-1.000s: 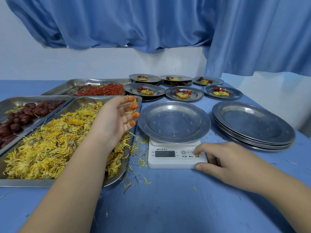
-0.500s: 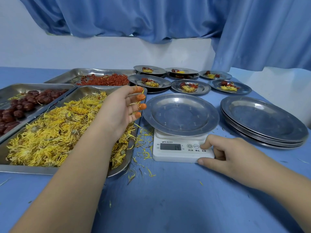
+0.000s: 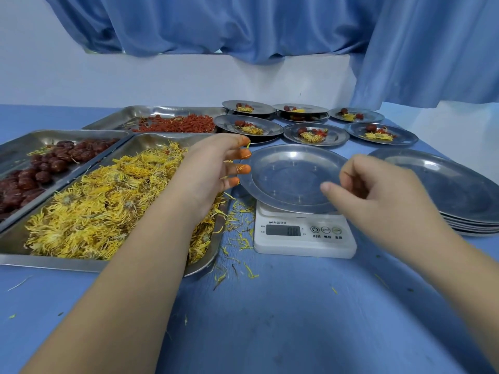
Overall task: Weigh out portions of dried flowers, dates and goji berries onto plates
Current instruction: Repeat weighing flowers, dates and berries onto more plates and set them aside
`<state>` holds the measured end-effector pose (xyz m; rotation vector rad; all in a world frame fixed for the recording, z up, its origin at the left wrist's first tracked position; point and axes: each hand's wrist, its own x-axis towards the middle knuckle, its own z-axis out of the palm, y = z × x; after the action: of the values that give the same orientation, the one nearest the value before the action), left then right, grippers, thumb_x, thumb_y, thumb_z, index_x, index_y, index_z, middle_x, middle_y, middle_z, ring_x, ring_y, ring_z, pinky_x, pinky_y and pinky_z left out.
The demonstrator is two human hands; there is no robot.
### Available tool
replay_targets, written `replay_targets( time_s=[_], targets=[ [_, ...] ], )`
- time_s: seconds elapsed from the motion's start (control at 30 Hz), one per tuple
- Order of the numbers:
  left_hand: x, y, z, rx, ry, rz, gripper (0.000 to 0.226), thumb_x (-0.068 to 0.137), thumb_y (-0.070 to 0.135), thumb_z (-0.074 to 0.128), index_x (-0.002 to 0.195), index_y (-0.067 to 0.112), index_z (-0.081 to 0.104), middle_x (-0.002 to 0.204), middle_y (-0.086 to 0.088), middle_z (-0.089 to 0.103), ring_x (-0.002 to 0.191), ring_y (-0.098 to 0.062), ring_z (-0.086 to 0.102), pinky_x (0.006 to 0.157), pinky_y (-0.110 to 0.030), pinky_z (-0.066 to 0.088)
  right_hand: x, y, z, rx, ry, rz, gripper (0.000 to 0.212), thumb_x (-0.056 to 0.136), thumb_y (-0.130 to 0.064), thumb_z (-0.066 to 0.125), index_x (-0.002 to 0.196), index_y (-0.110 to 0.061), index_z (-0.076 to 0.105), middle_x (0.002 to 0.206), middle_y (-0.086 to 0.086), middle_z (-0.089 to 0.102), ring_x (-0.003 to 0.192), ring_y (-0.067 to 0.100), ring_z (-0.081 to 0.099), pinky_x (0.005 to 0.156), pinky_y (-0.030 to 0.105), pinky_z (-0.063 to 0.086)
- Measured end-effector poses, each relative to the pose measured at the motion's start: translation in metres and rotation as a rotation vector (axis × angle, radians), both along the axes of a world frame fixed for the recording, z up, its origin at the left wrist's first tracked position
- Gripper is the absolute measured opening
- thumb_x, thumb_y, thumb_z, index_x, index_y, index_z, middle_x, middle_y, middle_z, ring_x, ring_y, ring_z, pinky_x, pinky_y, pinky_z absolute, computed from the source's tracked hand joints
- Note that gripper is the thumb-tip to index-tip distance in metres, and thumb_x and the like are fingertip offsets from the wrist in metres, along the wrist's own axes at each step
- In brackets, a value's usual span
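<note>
Blue table (image 3: pixel 270 319): empty plate (image 3: pixel 291 179) sits on scale (image 3: pixel 305 238). My left hand (image 3: pixel 208 171) hovers slack-fingered over flowers (image 3: pixel 108 201); right hand (image 3: pixel 378 201) loosely curled, holding nothing. I'd pinch small, drop centrally, watching the display.

1 head-worn wide-angle view, facing forward and down, close over the table (image 3: pixel 270 319), curtain (image 3: pixel 243 22) behind

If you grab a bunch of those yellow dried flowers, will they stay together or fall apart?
The dried flowers would probably shed: loose petals already lie on the table beside the tray. They look thin and wispy, so likely very light and crumbly. Heaped and tangled, a pinch may drag extra strands along.
</note>
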<state>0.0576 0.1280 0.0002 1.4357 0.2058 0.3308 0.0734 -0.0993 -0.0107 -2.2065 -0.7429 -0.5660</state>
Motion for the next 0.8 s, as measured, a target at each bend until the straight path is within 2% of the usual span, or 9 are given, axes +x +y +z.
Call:
replay_targets(
  time_s=[0.07,0.13,0.27,0.37,0.43,0.53,0.6,0.7,0.8],
  targets=[
    [-0.001,-0.001,0.0,-0.006,-0.005,-0.014,0.013,0.093,0.023,0.053,0.096,0.018,0.065,0.079,0.004,0.064,0.066,-0.013,0.06,0.065,-0.028,0.042,0.001,0.012,-0.002,-0.009,-0.079,-0.044,0.034,0.079,-0.029,0.063,0.059,-0.02,0.037,0.048,-0.003,0.043,0.051,0.011,0.042,0.049,0.016,0.034],
    [-0.002,0.0,0.0,-0.039,-0.052,-0.029,0.013,0.094,0.022,0.053,0.095,0.019,0.065,0.078,0.005,0.064,0.064,-0.012,0.06,0.065,-0.027,0.043,-0.007,0.019,-0.01,-0.103,-0.161,-0.048,0.04,0.081,-0.023,0.065,0.058,-0.021,0.032,0.047,-0.006,0.035,0.047,0.013,0.038,0.05,0.031,0.038],
    [-0.007,0.01,0.007,-0.154,-0.148,0.025,0.014,0.094,0.021,0.05,0.098,0.017,0.063,0.076,0.006,0.065,0.063,-0.01,0.061,0.061,-0.027,0.045,-0.02,0.015,-0.028,-0.234,-0.255,0.049,0.043,0.08,-0.019,0.063,0.06,-0.023,0.025,0.047,-0.009,0.028,0.043,0.015,0.032,0.041,0.029,0.033],
    [-0.015,0.03,0.021,-0.257,-0.204,0.159,0.015,0.094,0.023,0.048,0.098,0.019,0.063,0.078,0.006,0.065,0.063,-0.01,0.06,0.06,-0.025,0.044,-0.017,0.01,-0.027,-0.257,-0.245,0.081,0.049,0.077,-0.009,0.07,0.059,-0.021,0.026,0.047,-0.008,0.029,0.043,0.018,0.034,0.04,0.03,0.035],
    [-0.022,0.041,0.028,-0.248,-0.214,0.22,0.015,0.094,0.023,0.048,0.099,0.02,0.062,0.084,0.005,0.062,0.066,-0.012,0.058,0.062,-0.027,0.042,-0.014,0.008,-0.026,-0.252,-0.229,0.097,0.05,0.074,-0.006,0.071,0.058,-0.02,0.026,0.047,-0.007,0.029,0.044,0.018,0.035,0.04,0.033,0.036],
    [-0.033,0.049,0.033,0.036,-0.133,0.208,0.015,0.092,0.023,0.052,0.101,0.018,0.064,0.085,0.004,0.064,0.068,-0.015,0.06,0.064,-0.03,0.043,-0.011,0.005,-0.028,-0.259,-0.238,0.139,0.053,0.074,-0.008,0.072,0.059,-0.023,0.023,0.048,-0.007,0.027,0.045,0.014,0.032,0.045,0.027,0.032],
    [-0.044,0.053,0.034,0.375,-0.036,0.179,0.014,0.093,0.025,0.056,0.1,0.022,0.067,0.081,0.008,0.069,0.071,-0.015,0.067,0.067,-0.031,0.048,-0.009,0.004,-0.029,-0.267,-0.247,0.164,0.054,0.075,-0.011,0.073,0.06,-0.023,0.022,0.048,-0.008,0.027,0.046,0.015,0.032,0.05,0.03,0.033],
    [-0.058,0.069,0.037,0.918,0.106,0.183,0.011,0.093,0.037,0.056,0.094,0.039,0.067,0.085,0.017,0.071,0.073,0.003,0.065,0.066,-0.026,0.045,-0.009,0.006,-0.028,-0.256,-0.255,0.181,0.052,0.077,-0.015,0.07,0.06,-0.023,0.022,0.048,-0.009,0.026,0.047,0.015,0.033,0.052,0.031,0.034],
    [-0.063,0.089,0.044,1.043,0.177,0.165,0.01,0.092,0.041,0.056,0.094,0.044,0.065,0.083,0.017,0.07,0.067,0.004,0.062,0.061,-0.022,0.041,-0.011,0.008,-0.028,-0.253,-0.263,0.189,0.047,0.078,-0.023,0.064,0.06,-0.024,0.021,0.048,-0.009,0.027,0.05,0.016,0.035,0.053,0.03,0.035]
  ],
)
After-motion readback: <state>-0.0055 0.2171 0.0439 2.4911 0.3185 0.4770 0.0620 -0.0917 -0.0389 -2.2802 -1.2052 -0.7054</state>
